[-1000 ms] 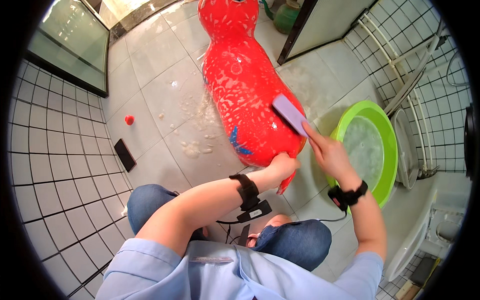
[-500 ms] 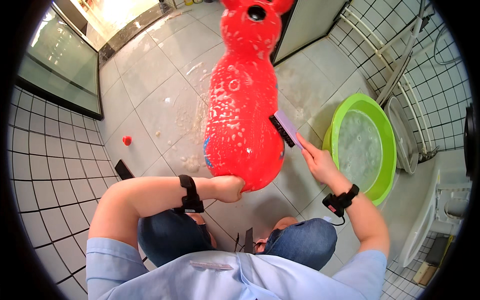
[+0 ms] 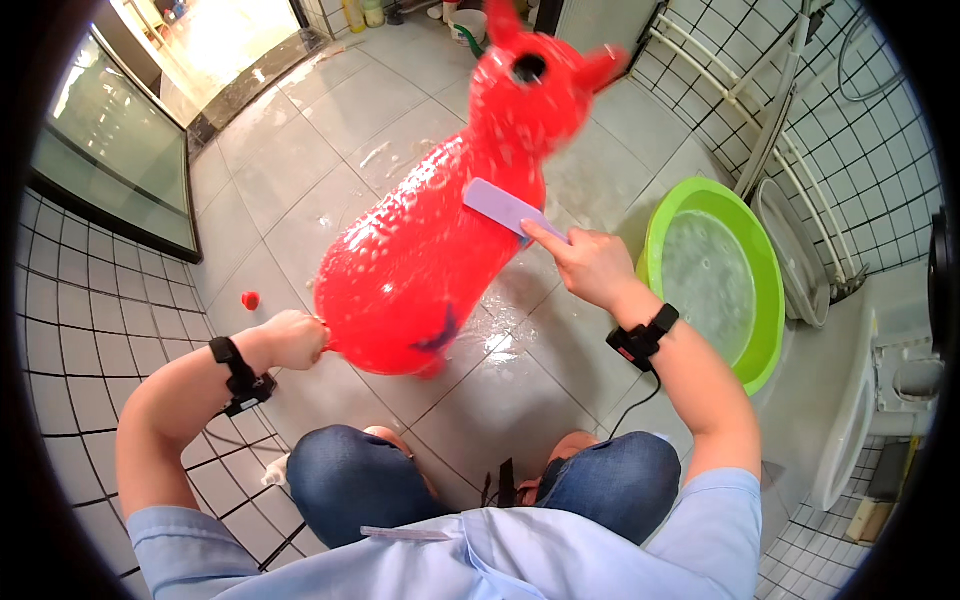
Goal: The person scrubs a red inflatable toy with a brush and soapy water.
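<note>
The wet red inflatable animal toy [image 3: 440,250] lay slanted on the tiled floor [image 3: 300,130], its long axis running from rump near the knees to head pointing up-right. The left hand [image 3: 292,338] gripped its rear closed. The right hand [image 3: 590,265] pinched a flat lilac sponge [image 3: 502,208] against its neck. A green plastic basin [image 3: 745,340] crowded the right; open tiles lay left.

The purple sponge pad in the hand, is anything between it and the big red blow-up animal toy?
Nothing visible. The right hand presses the flat purple sponge pad straight against the wet, soapy red inflatable animal toy, while the left hand grips the toy's rear end.
</note>
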`<state>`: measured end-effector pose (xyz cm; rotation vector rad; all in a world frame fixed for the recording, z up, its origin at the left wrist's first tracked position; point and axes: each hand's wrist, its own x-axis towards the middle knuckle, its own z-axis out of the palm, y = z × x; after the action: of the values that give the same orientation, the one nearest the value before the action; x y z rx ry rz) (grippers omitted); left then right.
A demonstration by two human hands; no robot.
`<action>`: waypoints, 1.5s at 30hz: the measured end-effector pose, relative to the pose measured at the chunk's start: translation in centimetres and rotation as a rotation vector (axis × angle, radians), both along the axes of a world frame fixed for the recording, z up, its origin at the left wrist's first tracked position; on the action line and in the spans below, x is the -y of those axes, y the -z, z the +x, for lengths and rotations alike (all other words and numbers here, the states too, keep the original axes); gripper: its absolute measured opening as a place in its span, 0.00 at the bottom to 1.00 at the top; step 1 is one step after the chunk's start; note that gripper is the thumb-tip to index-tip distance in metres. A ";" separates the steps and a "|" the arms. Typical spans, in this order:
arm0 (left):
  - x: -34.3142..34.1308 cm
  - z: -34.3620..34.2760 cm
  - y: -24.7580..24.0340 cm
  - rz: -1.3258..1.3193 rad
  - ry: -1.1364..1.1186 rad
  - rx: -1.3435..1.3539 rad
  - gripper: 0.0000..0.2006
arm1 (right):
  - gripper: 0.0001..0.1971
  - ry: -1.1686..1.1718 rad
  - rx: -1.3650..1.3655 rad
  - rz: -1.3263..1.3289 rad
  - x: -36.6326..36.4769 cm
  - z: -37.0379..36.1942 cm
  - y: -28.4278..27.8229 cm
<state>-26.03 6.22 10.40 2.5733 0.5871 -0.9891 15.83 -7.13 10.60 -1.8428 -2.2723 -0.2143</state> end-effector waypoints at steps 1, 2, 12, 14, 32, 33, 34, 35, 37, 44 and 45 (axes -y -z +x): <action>-0.7 -1.6 -0.1 0.043 0.024 -0.024 0.07 | 0.30 -0.010 0.027 0.058 -0.5 -0.8 -0.3; -1.3 -3.0 0.0 0.073 0.000 -0.006 0.07 | 0.31 -0.021 0.054 0.111 -0.9 -1.6 -1.0; -4.9 0.3 -0.1 0.138 -0.542 0.272 0.21 | 0.36 0.315 0.280 0.370 1.3 -1.0 -8.8; -4.6 2.2 -0.6 0.081 -0.615 0.308 0.34 | 0.36 0.341 0.253 0.333 1.0 -1.2 -8.0; -1.2 5.6 1.6 -0.314 -0.622 0.431 0.54 | 0.38 0.376 0.143 0.048 1.5 1.3 -0.3; -1.1 5.7 1.3 -0.315 -0.623 0.439 0.54 | 0.37 0.354 0.089 0.054 1.4 0.7 -0.8; -1.2 5.9 0.9 -0.317 -0.622 0.446 0.54 | 0.37 0.389 0.089 0.095 0.9 1.0 -2.2; -1.0 6.0 0.5 -0.321 -0.617 0.443 0.54 | 0.37 0.394 0.037 0.161 0.2 1.2 -3.3; -0.9 5.9 0.1 -0.330 -0.621 0.420 0.54 | 0.37 0.402 -0.056 0.318 -1.4 1.9 -4.4; -0.6 7.0 0.9 -0.316 -0.577 0.353 0.53 | 0.35 0.379 -0.048 0.180 -1.1 1.1 -2.4; -0.5 6.7 0.9 -0.327 -0.589 0.322 0.53 | 0.35 0.369 -0.101 0.300 -2.1 0.9 -4.5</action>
<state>-19.34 6.73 9.50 2.0218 0.9253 -0.4181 16.72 -5.05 15.14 -2.0349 -1.7089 -0.4778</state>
